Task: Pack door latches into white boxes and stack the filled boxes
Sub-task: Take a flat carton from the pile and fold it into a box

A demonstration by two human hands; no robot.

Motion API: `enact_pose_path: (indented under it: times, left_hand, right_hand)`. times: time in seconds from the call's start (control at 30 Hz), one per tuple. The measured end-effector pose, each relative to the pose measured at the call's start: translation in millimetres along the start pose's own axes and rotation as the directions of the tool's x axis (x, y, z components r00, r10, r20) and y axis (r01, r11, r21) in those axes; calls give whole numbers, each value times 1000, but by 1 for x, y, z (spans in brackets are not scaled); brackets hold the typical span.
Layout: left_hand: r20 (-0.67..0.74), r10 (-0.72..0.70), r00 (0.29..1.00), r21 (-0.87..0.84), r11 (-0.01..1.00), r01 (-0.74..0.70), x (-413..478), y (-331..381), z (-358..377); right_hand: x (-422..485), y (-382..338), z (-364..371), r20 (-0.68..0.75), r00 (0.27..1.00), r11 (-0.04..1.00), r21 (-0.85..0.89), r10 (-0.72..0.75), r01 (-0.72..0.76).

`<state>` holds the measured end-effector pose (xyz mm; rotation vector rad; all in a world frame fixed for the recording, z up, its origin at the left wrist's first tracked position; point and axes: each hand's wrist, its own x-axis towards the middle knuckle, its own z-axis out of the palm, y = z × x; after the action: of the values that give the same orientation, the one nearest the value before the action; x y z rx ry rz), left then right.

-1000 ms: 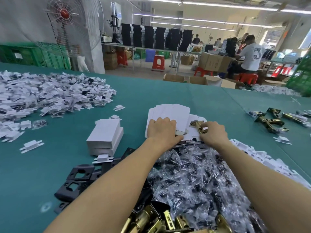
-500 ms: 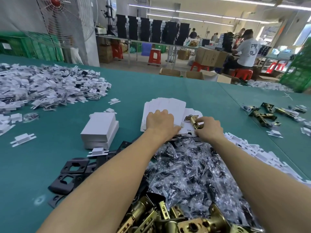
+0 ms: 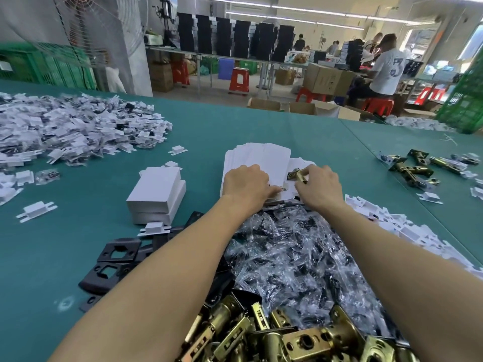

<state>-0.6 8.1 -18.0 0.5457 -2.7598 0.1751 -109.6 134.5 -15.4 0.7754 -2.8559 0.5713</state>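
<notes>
A fanned pile of flat white box blanks lies in the middle of the green table. My left hand rests on the pile's near edge with curled fingers that pinch a blank. My right hand grips a brass door latch just above the blanks. Two filled white boxes are stacked to the left. A heap of brass latches fills the near edge.
Clear plastic bags are heaped between my arms. Black strike plates lie near left. White inserts are piled far left and along the right. Loose latches lie at the right. A person in a white shirt sits beyond.
The view has shifted a little. My right hand with the latch has moved slightly left toward my left hand over the blanks. The left hand stays on the pile.
</notes>
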Motion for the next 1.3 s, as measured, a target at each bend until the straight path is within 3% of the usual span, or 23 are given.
enact_pose_path:
  times: [0.07,0.3,0.5,0.67,0.93,1.13,1.3]
  left_hand:
    - [-14,5,1000,0,1000,-5,2,2,0]
    - [46,141,989,238,960,-148,-4,13,-6]
    - [28,208,978,265,942,-208,4,10,-9]
    - [32,104,994,125,986,-107,9,10,-13]
    - [45,135,990,79,987,-138,13,-1,-12]
    - [19,272,962,232,935,-269,3,1,-10]
    - [-84,128,988,105,987,-119,5,-5,-9]
  right_hand:
    - [-1,-10,-1,-22,1000,1000,1,-5,5]
    - [-2,1,3,110,988,993,29,107,-111]
    - [-2,11,2,-6,981,947,262,192,-183]
    - [1,4,-7,11,959,850,460,283,-256]
    - [-3,7,-4,44,949,816,500,311,-290]
    - [-5,5,-7,36,945,786,545,326,-292]
    - [-5,2,-14,-58,956,720,671,289,-177]
